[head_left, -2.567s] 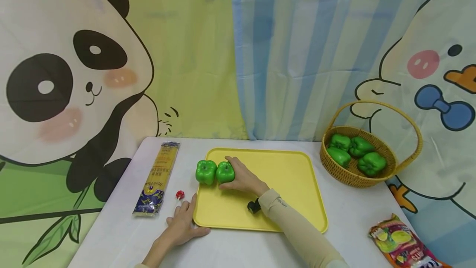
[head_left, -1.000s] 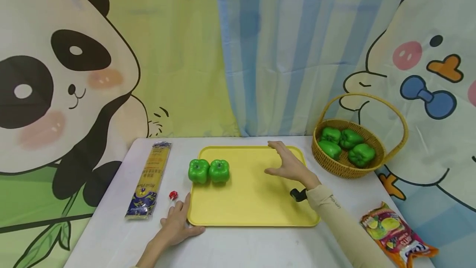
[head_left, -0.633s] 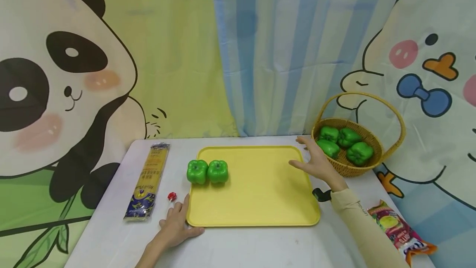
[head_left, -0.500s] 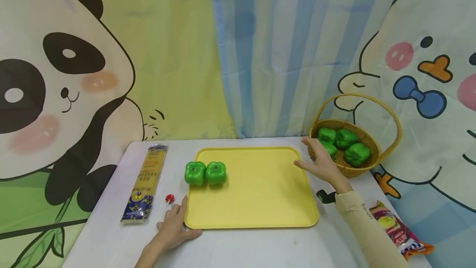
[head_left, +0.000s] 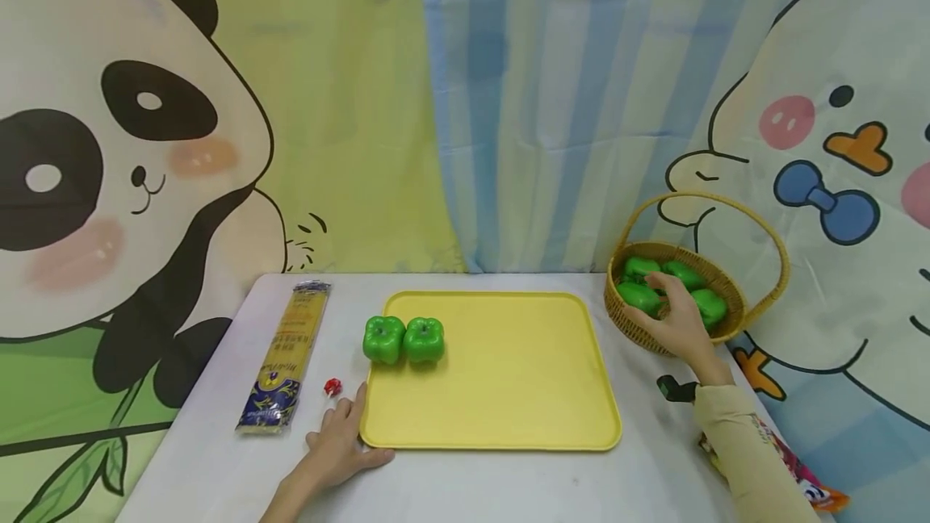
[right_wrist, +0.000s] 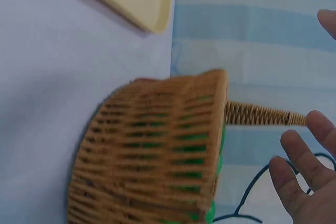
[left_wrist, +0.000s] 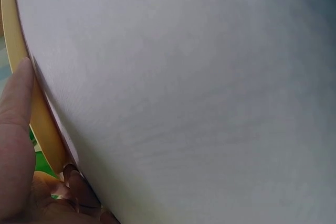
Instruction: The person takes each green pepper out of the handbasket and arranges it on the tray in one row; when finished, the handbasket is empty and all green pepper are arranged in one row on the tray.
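Observation:
Over the wicker basket [head_left: 739, 315] hovers my right hand [head_left: 679, 325], thumb and fingers spread apart with nothing between them. Several green bell peppers [head_left: 639, 297] lie in the basket, partly hidden by that hand. In the right wrist view the fingers [right_wrist: 299, 156] stand apart beyond the basket's woven side [right_wrist: 147, 150]. My left hand [head_left: 337, 444] rests at the near left corner of the yellow tray [head_left: 508, 378]. In the left wrist view its thumb [left_wrist: 16, 95] lies along the tray's edge. Two green bell peppers [head_left: 403, 340] sit side by side at the tray's left edge.
A long yellow and blue packet of noodles [head_left: 285, 357] lies on the left of the white table [head_left: 494, 487]. A small red-topped lollipop [head_left: 333, 387] is near the left hand. A colourful snack bag [head_left: 799, 470] lies at right, partly under the sleeve.
The right hand has let go of a bell pepper at the tray's left edge and moved right, over the basket. The left hand has stayed at the tray's corner.

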{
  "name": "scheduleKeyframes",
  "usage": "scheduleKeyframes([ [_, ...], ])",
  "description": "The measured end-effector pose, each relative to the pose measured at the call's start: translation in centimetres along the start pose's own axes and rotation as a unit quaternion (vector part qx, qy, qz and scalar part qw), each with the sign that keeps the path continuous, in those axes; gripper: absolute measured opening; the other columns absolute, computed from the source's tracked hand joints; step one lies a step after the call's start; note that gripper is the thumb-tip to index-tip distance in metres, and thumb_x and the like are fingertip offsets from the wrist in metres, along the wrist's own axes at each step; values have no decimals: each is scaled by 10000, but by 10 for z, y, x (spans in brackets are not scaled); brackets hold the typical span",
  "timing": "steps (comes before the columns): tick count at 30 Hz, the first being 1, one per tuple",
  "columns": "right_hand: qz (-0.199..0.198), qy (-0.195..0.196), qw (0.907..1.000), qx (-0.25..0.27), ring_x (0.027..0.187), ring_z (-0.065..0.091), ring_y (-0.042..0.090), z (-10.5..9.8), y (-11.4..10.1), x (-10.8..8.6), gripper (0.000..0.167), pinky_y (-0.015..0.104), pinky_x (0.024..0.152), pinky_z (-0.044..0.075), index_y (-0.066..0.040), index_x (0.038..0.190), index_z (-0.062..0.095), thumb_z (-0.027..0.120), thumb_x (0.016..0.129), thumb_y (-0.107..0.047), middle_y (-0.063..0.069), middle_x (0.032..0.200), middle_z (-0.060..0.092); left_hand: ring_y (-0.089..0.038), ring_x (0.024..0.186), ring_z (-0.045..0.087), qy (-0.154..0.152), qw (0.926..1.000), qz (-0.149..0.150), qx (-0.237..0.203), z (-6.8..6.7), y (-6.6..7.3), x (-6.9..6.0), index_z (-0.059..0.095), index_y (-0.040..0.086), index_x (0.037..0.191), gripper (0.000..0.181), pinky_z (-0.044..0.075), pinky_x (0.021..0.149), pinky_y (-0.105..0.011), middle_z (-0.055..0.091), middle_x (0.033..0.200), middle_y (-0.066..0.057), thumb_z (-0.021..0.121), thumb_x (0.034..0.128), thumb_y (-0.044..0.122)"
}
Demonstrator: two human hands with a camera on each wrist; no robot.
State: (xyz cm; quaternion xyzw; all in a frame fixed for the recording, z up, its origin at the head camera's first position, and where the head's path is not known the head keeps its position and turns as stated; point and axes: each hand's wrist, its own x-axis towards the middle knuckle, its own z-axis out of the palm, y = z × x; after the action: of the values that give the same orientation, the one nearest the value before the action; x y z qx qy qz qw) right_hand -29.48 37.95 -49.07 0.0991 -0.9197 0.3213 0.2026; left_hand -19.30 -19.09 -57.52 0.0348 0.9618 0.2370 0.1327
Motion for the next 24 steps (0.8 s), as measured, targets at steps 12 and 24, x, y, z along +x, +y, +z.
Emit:
scheduleKeyframes([
  [12,1062,-350,9937,39,1300,415,501,-19,25,2,894,639,948,414,33,1555,241,695,933,-420,323,1455,393,-289,1085,448,12,10000,-14,-33,0,0,1,187,85,1609,1303,391,800,-582,496,1289,-141,819,644,690],
  [24,1204,-364,9921,-22,1287,415,494,-22,36,7,918,604,925,402,13,1569,232,670,931,-481,311,1443,403,-280,1080,450,26,10000,-20,-14,1,0,0,182,91,1611,1312,389,789,-560,499,1279,-132,819,637,696],
])
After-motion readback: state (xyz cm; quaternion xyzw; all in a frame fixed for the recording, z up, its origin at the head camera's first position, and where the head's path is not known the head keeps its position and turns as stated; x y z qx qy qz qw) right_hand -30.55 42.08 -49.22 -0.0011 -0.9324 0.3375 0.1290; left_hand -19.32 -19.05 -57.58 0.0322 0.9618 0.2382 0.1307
